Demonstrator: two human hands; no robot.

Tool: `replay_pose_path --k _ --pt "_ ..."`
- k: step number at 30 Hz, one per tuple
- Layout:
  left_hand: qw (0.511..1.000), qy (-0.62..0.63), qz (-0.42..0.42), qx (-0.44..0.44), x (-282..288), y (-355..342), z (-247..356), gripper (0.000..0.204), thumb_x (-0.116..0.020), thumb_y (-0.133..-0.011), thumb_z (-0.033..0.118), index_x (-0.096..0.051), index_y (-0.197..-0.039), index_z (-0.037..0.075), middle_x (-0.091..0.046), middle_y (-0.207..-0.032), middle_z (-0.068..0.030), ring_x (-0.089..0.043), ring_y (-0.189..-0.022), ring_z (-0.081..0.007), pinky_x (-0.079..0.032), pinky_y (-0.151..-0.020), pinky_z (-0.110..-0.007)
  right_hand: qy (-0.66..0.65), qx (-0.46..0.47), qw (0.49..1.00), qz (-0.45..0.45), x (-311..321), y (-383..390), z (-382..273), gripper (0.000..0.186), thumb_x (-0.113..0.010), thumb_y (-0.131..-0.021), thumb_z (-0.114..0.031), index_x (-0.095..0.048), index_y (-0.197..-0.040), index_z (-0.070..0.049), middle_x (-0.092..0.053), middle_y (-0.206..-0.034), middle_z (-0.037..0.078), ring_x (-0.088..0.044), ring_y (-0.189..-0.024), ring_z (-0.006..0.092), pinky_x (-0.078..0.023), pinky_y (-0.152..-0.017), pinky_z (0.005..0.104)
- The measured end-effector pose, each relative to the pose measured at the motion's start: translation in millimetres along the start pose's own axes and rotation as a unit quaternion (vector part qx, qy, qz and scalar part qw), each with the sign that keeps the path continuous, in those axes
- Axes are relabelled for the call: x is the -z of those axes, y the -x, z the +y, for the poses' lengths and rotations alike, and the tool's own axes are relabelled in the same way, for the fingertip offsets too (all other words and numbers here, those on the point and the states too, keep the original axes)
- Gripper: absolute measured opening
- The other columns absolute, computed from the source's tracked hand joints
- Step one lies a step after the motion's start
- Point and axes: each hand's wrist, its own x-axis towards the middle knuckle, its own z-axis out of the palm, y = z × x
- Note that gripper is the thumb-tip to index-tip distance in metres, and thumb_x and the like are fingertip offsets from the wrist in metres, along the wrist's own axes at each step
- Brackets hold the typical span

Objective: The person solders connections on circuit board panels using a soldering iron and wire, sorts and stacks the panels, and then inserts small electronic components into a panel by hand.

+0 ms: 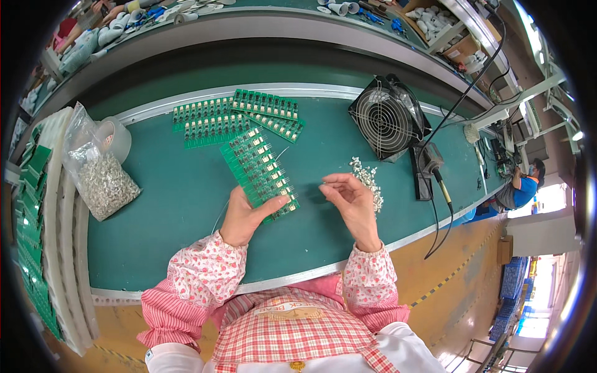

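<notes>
My left hand (244,214) grips the lower end of a green circuit board panel (255,165), thumb on its face. Rows of small white connectors and dark parts cover the panel, which is tilted over the table. To the right, my right hand (351,202) is held apart from the panel, thumb and forefinger pinched; anything between the fingertips is too small to make out. Beside that hand lies a loose pile of small white connectors (371,183). Several more circuit board panels (214,121) lie overlapping on the table beyond the held one.
A clear bag of small white parts (106,180) stands at the left by a tape roll (115,140). Further left, foam trays (68,248) hold green boards. A black fan (382,118) and a soldering iron (440,183) with its cable are at the right. A co-worker (525,183) sits far right.
</notes>
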Motion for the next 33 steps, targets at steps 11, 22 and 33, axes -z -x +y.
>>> replay_pose_path --k 11,22,33 --pt "1.000 0.017 -0.002 0.016 2.0 1.6 -0.2 0.023 -0.073 -0.082 0.004 -0.063 -0.102 0.000 -0.067 -0.094 -0.0045 -0.063 -0.084 -0.0107 -0.051 -0.075 -0.027 -0.092 -0.064 0.993 -0.046 -16.4 10.6 5.6 0.022 -0.072 -0.084 -0.006 -0.063 -0.102 0.002 -0.067 -0.089 0.006 -0.064 -0.079 0.0102 -0.052 -0.070 0.0219" --pt "1.000 0.009 0.006 0.013 1.0 0.3 1.2 0.022 -0.072 -0.083 0.003 -0.062 -0.103 0.000 -0.067 -0.094 -0.0040 -0.063 -0.083 -0.0103 -0.051 -0.075 -0.026 -0.032 -0.084 0.995 -0.050 -12.1 16.3 -0.9 0.021 -0.065 -0.091 -0.008 -0.062 -0.106 0.005 -0.070 -0.093 0.011 -0.068 -0.081 0.0145 -0.055 -0.073 0.0246" --pt "1.000 0.023 0.014 0.008 -0.6 1.0 0.6 0.025 -0.071 -0.083 0.002 -0.061 -0.106 0.001 -0.067 -0.096 -0.0040 -0.063 -0.085 -0.0101 -0.051 -0.075 -0.026 -0.067 -0.029 0.997 -0.022 -27.1 18.6 -1.6 0.014 -0.066 -0.089 -0.006 -0.063 -0.099 0.004 -0.069 -0.097 0.009 -0.064 -0.084 0.0117 -0.053 -0.072 0.0235"
